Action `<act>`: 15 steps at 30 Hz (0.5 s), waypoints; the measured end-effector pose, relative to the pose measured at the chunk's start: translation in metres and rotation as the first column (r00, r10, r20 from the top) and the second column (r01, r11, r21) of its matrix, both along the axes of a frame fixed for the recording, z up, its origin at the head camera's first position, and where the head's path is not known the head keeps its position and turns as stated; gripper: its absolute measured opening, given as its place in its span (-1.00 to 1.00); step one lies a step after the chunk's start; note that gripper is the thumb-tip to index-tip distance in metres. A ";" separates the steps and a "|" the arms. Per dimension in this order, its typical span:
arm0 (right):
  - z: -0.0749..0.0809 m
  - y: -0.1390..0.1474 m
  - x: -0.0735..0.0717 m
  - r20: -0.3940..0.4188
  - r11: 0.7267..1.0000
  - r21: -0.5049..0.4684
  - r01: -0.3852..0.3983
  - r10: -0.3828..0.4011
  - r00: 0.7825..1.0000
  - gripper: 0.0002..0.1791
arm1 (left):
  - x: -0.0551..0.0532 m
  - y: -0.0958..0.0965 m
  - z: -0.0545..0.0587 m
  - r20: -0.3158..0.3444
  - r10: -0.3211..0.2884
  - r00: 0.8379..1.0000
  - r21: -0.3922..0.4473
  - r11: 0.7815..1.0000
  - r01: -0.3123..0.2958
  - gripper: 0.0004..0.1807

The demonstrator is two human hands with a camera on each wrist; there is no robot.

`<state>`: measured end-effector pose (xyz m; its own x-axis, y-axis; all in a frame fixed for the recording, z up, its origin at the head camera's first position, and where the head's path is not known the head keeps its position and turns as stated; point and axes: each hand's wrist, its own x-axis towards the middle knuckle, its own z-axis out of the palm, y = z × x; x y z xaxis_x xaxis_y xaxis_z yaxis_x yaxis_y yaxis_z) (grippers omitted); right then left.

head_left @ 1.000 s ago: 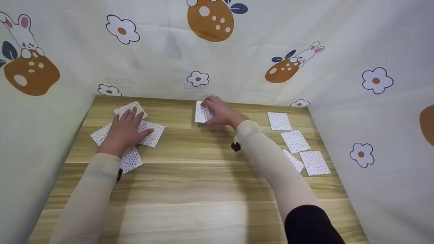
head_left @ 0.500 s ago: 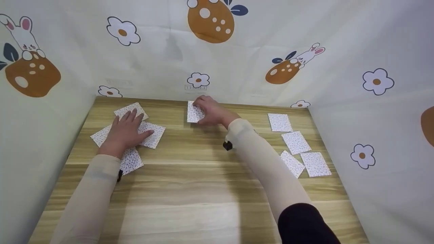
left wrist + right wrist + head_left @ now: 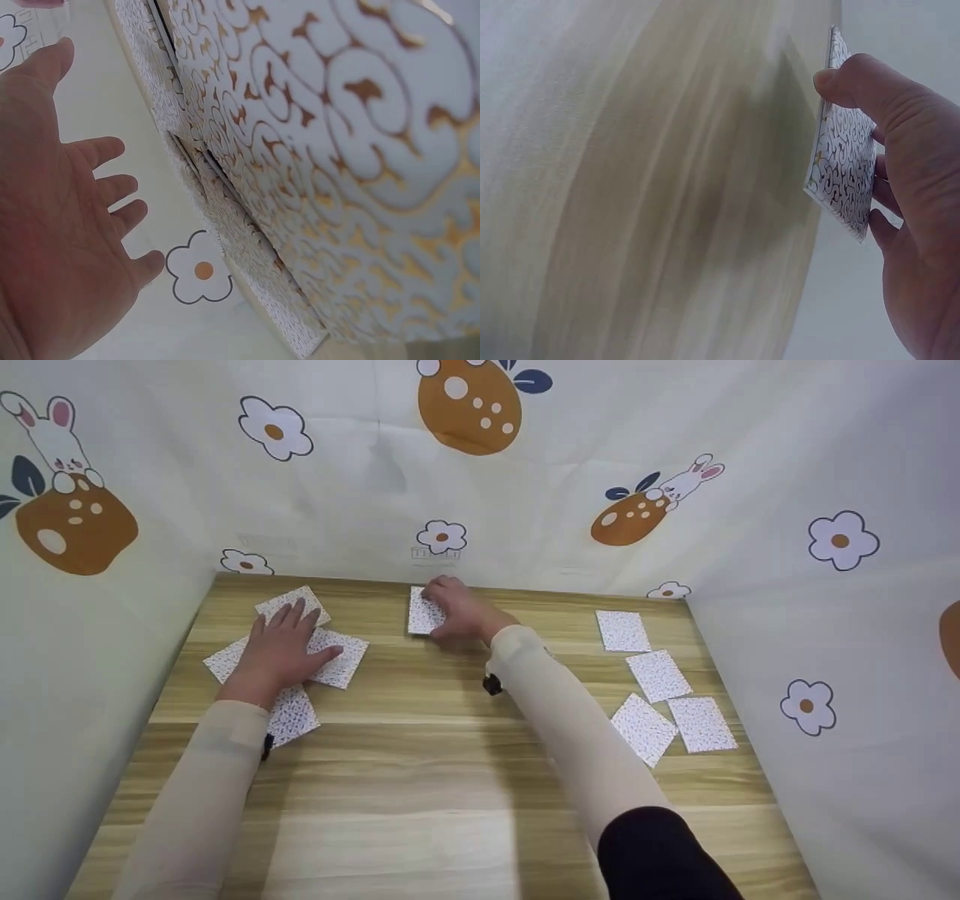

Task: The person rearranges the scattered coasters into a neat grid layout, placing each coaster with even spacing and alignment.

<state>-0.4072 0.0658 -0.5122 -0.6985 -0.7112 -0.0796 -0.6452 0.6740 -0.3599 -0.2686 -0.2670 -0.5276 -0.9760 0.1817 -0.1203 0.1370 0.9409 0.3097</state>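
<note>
Patterned card (image 3: pixel 422 613) half hidden under right hand (image 3: pixel 457 611)

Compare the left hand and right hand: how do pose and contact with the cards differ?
The left hand lies flat with fingers spread on a loose pile of overlapping cards, while the right hand is curled. The left hand presses on several cards; the right hand pinches a single card between thumb and fingers, alone at the table's far edge. Both cards and pile show the same patterned backs.
</note>
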 end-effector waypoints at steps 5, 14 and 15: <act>-0.011 -0.005 0.000 0.042 1.000 0.005 0.029 -0.029 0.999 -0.13 | -0.001 -0.002 0.000 -0.009 -0.003 1.000 -0.004 1.000 0.003 0.07; -0.017 -0.010 0.000 0.131 0.999 0.011 0.046 -0.047 0.990 -0.13 | 0.000 -0.005 -0.002 -0.023 -0.001 1.000 -0.003 1.000 0.001 0.08; -0.017 -0.010 0.000 0.138 0.999 0.013 0.048 -0.050 0.989 -0.13 | 0.000 -0.005 -0.002 -0.023 -0.001 1.000 -0.001 1.000 0.001 0.09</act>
<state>-0.4069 0.0553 -0.5294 -0.7144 -0.6751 -0.1841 -0.5560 0.7074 -0.4364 -0.2684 -0.2725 -0.5300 -0.9783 0.1822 -0.0984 0.1446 0.9411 0.3057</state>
